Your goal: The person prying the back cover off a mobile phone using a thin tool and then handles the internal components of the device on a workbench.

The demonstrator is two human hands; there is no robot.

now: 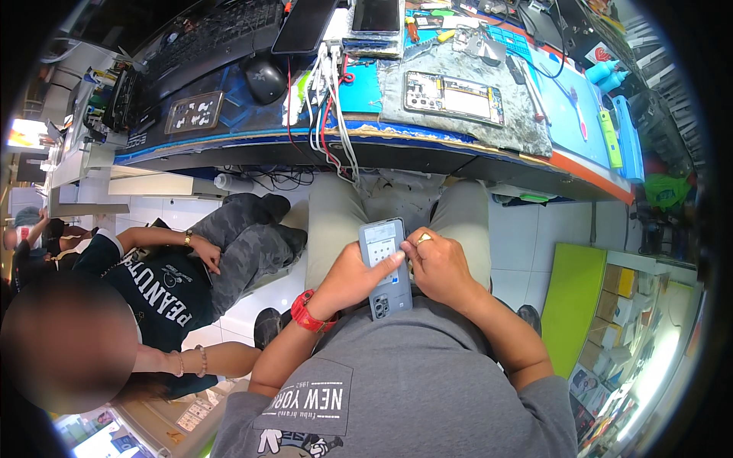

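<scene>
A grey smartphone [388,288] lies over my lap, its back facing up and its camera lenses toward me. A printed white label or film covers much of that back. My left hand [350,273] grips the phone from the left, thumb across the label. Curled up at the phone's right edge is my right hand [441,267], with a ring on one finger. Its fingertips are pinched together close to the edge; whatever they may hold is hidden.
On the bench ahead lie an opened phone [454,98], a clear phone case [195,112], a black mouse [265,79], bundled white cables [327,99] and a toothbrush [580,116]. A person [164,282] sits close on my left. A green-sided display case [573,305] stands at right.
</scene>
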